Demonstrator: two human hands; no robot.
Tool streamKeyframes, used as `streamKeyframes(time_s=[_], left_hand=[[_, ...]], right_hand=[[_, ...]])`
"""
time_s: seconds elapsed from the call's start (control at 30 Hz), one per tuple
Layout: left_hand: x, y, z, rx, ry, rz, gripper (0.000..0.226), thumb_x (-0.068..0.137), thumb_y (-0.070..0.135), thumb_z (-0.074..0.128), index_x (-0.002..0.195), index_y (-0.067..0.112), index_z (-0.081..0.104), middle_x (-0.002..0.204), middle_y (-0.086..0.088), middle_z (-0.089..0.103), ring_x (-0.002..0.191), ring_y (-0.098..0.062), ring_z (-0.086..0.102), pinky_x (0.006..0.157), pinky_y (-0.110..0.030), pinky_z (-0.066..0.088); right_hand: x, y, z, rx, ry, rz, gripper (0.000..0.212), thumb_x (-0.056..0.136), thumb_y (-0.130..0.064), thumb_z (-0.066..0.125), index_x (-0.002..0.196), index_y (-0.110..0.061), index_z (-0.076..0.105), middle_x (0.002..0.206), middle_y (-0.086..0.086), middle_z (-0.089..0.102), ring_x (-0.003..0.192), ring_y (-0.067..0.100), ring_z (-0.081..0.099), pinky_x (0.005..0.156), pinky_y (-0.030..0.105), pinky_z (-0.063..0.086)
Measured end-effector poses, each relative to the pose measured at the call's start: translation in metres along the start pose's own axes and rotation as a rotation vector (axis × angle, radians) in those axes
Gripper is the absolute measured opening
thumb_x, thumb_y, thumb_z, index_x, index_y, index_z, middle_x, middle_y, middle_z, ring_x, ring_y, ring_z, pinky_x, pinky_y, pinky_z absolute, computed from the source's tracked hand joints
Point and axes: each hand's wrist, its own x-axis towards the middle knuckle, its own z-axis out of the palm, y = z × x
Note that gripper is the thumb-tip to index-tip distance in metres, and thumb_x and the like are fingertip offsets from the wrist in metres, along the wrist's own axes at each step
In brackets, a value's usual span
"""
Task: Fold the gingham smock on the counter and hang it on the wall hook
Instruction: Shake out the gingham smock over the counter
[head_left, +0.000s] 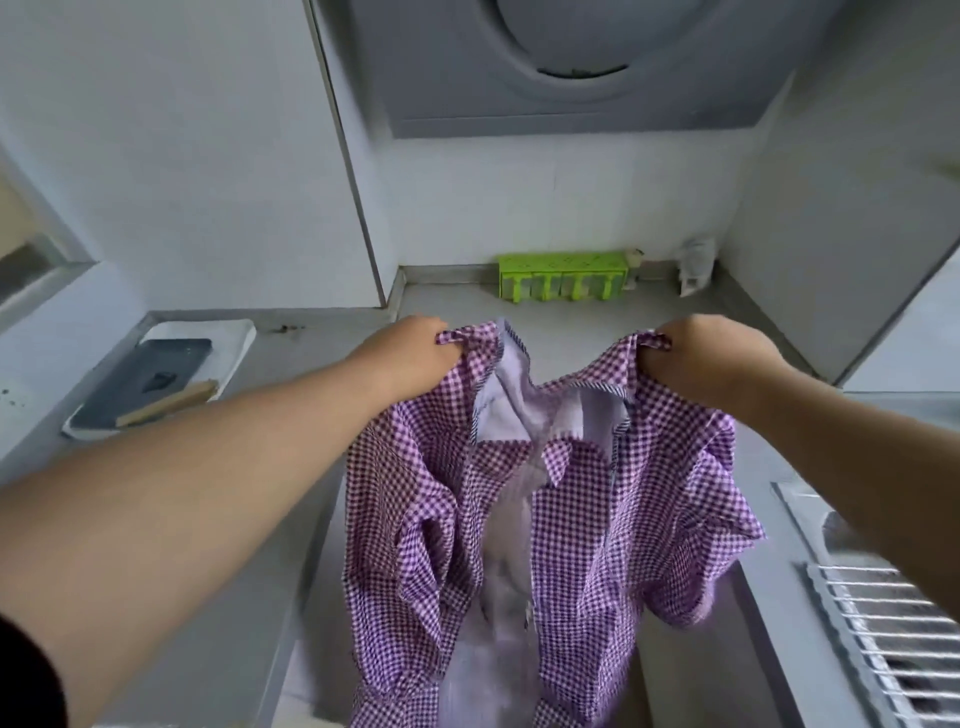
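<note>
overhead, both hands' fingers pinch the gingham smock (545, 493) above a grey counter (561, 306) between white walls (208, 156).

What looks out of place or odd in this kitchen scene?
Little stands out. The smock is not folded yet: both hands, left and right, hold it up by the shoulders, hanging open and wrinkled. Dark specks mark the counter by the tray.
</note>
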Motion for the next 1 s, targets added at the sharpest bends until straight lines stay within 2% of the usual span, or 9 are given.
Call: streamKeyframes(time_s=[0.13, 0.3, 0.47, 0.57, 0.63, 0.73, 0.87, 0.93, 1.0], left_hand=[[0.034, -0.003, -0.003, -0.019, -0.014, -0.067, 0.049, 0.107, 0.051, 0.040, 0.074, 0.020, 0.059, 0.079, -0.007, 0.067, 0.077, -0.025, 0.068, 0.072, -0.034, 0.053], [0.102, 0.002, -0.003, 0.019, -0.002, -0.140, 0.064, 0.106, 0.064, 0.027, 0.084, 0.020, 0.068, 0.090, -0.006, 0.071, 0.084, -0.025, 0.069, 0.087, -0.039, 0.057], [0.172, 0.009, 0.004, 0.065, -0.040, -0.224, 0.084, 0.102, 0.075, 0.015, 0.116, 0.016, 0.074, 0.112, -0.009, 0.073, 0.095, -0.025, 0.069, 0.099, -0.043, 0.055], [0.208, 0.011, 0.010, 0.101, -0.048, -0.256, 0.086, 0.104, 0.072, 0.014, 0.130, 0.011, 0.069, 0.134, -0.017, 0.067, 0.114, -0.032, 0.067, 0.107, -0.046, 0.051], [0.230, 0.010, 0.016, 0.095, -0.038, -0.279, 0.086, 0.105, 0.071, 0.014, 0.136, 0.010, 0.066, 0.138, -0.018, 0.065, 0.116, -0.033, 0.065, 0.107, -0.045, 0.050], [0.254, 0.005, 0.028, 0.075, -0.048, -0.302, 0.086, 0.104, 0.071, 0.014, 0.134, 0.011, 0.067, 0.132, -0.016, 0.067, 0.110, -0.031, 0.066, 0.103, -0.042, 0.050], [0.289, -0.006, 0.040, 0.074, -0.061, -0.298, 0.085, 0.105, 0.070, 0.011, 0.132, 0.014, 0.069, 0.128, -0.014, 0.070, 0.108, -0.029, 0.066, 0.104, -0.041, 0.049], [0.308, -0.016, 0.045, 0.091, -0.059, -0.297, 0.085, 0.105, 0.069, 0.010, 0.136, 0.014, 0.067, 0.132, -0.015, 0.068, 0.113, -0.030, 0.065, 0.104, -0.040, 0.047], [0.323, -0.026, 0.050, 0.118, -0.074, -0.289, 0.085, 0.105, 0.068, 0.009, 0.136, 0.014, 0.067, 0.132, -0.014, 0.068, 0.115, -0.030, 0.065, 0.103, -0.039, 0.045]], right_hand=[[0.038, 0.023, -0.003, -0.064, 0.023, 0.050, 0.050, 0.087, -0.064, 0.039, 0.089, -0.022, 0.066, 0.078, 0.002, 0.060, 0.077, 0.029, 0.060, 0.068, 0.033, 0.049], [0.109, 0.047, 0.001, -0.070, 0.062, 0.069, 0.069, 0.087, -0.075, 0.027, 0.090, -0.018, 0.066, 0.086, 0.007, 0.066, 0.080, 0.030, 0.060, 0.071, 0.034, 0.047], [0.184, 0.069, 0.013, -0.029, -0.006, 0.060, 0.090, 0.081, -0.091, 0.017, 0.091, -0.016, 0.065, 0.081, 0.005, 0.064, 0.081, 0.029, 0.063, 0.078, 0.038, 0.054], [0.221, 0.079, 0.022, -0.031, -0.028, 0.013, 0.107, 0.072, -0.099, 0.003, 0.108, -0.024, 0.070, 0.095, 0.005, 0.072, 0.092, 0.029, 0.068, 0.077, 0.038, 0.053], [0.244, 0.083, 0.026, -0.056, -0.037, -0.006, 0.108, 0.073, -0.099, 0.002, 0.114, -0.024, 0.069, 0.102, 0.007, 0.072, 0.097, 0.029, 0.068, 0.075, 0.037, 0.050], [0.267, 0.083, 0.038, -0.053, -0.076, 0.003, 0.107, 0.076, -0.097, 0.007, 0.109, -0.017, 0.070, 0.104, 0.010, 0.073, 0.100, 0.031, 0.068, 0.082, 0.039, 0.054], [0.295, 0.081, 0.060, -0.059, -0.101, 0.001, 0.095, 0.078, -0.096, 0.014, 0.085, -0.016, 0.065, 0.088, 0.009, 0.068, 0.090, 0.031, 0.068, 0.073, 0.035, 0.052], [0.310, 0.077, 0.070, -0.062, -0.115, 0.023, 0.095, 0.075, -0.097, 0.015, 0.083, -0.016, 0.064, 0.080, 0.007, 0.062, 0.090, 0.031, 0.069, 0.070, 0.034, 0.050], [0.320, 0.074, 0.079, -0.063, -0.133, 0.048, 0.099, 0.073, -0.098, 0.015, 0.090, -0.016, 0.067, 0.085, 0.008, 0.065, 0.091, 0.030, 0.070, 0.071, 0.035, 0.050]])
